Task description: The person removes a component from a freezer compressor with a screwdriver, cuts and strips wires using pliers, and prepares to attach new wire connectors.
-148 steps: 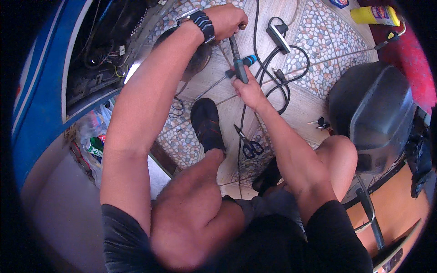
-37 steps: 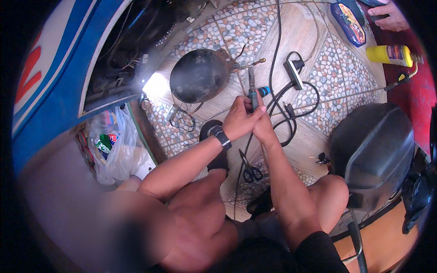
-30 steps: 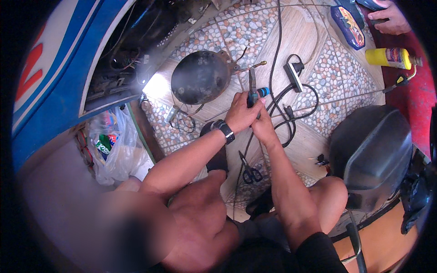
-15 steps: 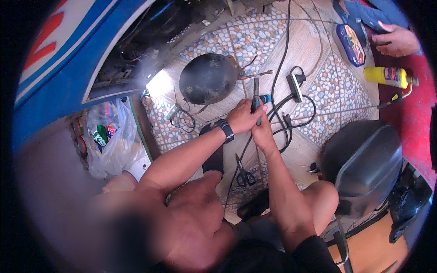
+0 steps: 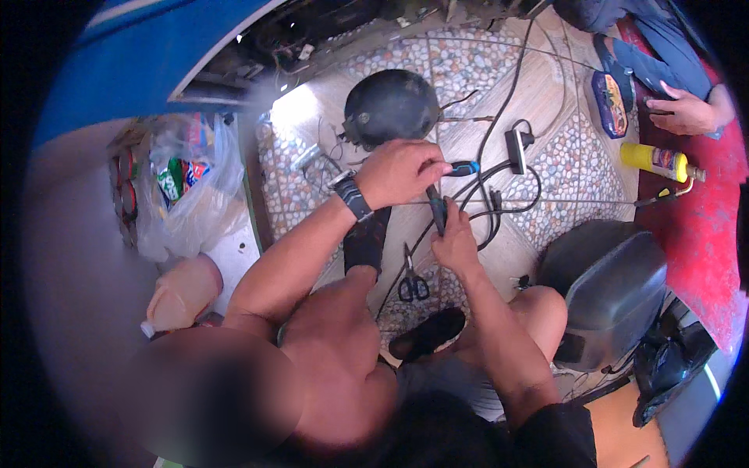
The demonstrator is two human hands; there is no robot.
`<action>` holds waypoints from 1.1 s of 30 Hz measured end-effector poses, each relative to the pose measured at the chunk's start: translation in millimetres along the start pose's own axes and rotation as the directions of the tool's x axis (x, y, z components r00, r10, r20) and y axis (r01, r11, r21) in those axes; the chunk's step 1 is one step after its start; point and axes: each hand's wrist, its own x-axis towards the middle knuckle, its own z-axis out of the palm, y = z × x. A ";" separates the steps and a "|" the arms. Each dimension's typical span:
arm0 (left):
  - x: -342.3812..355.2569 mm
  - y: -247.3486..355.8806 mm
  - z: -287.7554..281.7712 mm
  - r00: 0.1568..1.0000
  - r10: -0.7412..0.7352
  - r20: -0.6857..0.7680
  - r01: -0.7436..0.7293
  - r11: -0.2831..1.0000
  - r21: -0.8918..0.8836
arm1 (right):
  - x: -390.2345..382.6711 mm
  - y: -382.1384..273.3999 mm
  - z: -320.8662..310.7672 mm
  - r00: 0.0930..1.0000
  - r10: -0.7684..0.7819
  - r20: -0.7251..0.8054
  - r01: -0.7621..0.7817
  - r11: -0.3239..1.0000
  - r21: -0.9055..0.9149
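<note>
My right hand [image 5: 456,240] is closed around the dark handles of a hand tool that looks like pliers [image 5: 438,212]. The fingers of my left hand [image 5: 396,173], which wears a black watch [image 5: 353,196] on its wrist, are curled together at the tool's upper end. Whatever they pinch there is hidden. Just beyond my left thumb is a blue and black handle [image 5: 466,168]; I cannot tell whether it touches the hand. A black rounded compressor [image 5: 392,108] with a thin copper tube stands on the floor past my hands. Black-handled scissors [image 5: 413,287] lie between my legs.
Black cables run to a white power strip [image 5: 516,152] at right. Beyond are a purple box [image 5: 608,105], a yellow gas torch cylinder [image 5: 654,160] and another person's hand [image 5: 683,109]. A large black casing [image 5: 605,292] stands by my right knee; a plastic bag [image 5: 187,183] and jug [image 5: 183,292] are left.
My hands have drawn apart: the left is now at the tool's upper end, the right lower on its handles. The tool's tip, visible before, is now covered. The view has shifted slightly.
</note>
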 end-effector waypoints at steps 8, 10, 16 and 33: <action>-131.1 -66.2 9.7 0.851 -0.484 -0.205 0.476 0.875 -0.092 | -22.9 18.7 24.4 0.986 -0.160 -0.047 0.149 0.973 -0.176; -169.1 -94.7 35.3 0.740 -0.600 -0.305 0.577 0.798 -0.171 | -24.2 19.5 35.9 0.985 -0.172 0.006 0.165 0.935 -0.314; -209.2 -104.8 66.3 0.710 -0.633 -0.307 0.609 0.772 -0.183 | -41.7 18.7 -18.7 0.967 -0.239 0.087 0.251 0.953 -0.171; 151.7 102.0 120.4 0.619 0.285 0.732 -0.508 0.856 0.096 | -298.2 155.0 -197.7 0.919 0.250 -0.303 -0.231 0.968 0.100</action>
